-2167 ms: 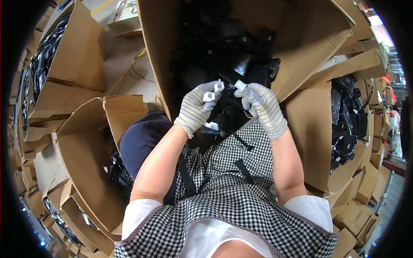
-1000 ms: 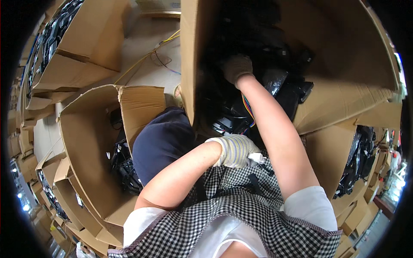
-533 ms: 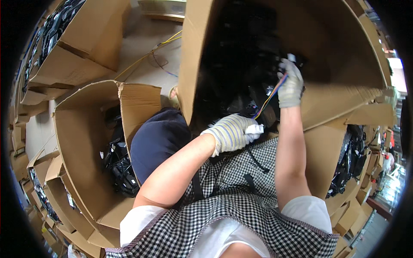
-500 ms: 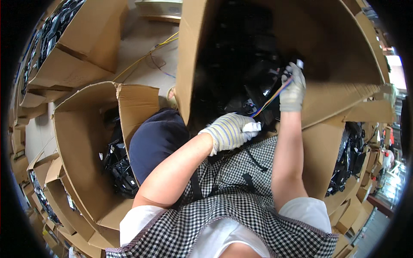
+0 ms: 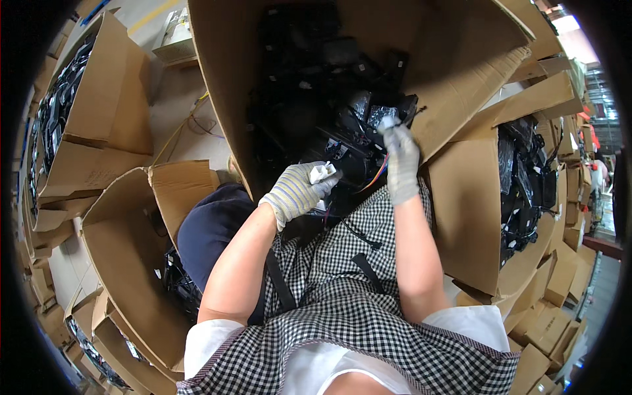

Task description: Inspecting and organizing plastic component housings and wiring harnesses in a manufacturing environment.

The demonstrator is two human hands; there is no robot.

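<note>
Since the earlier frame the right hand (image 5: 400,161) has dropped nearer. Its fingers pinch a multicoloured wire lead (image 5: 376,178), held over the large cardboard box (image 5: 461,59). Left hand (image 5: 297,191) grips a white connector (image 5: 320,172). Lead looks light and limp; best held at the plug.

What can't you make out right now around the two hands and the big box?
- Head view: white connector mostly wrapped by left hand.
- Coloured wires vanish behind right hand.
- Black parts in the cardboard box: too dark to distinguish.
</note>
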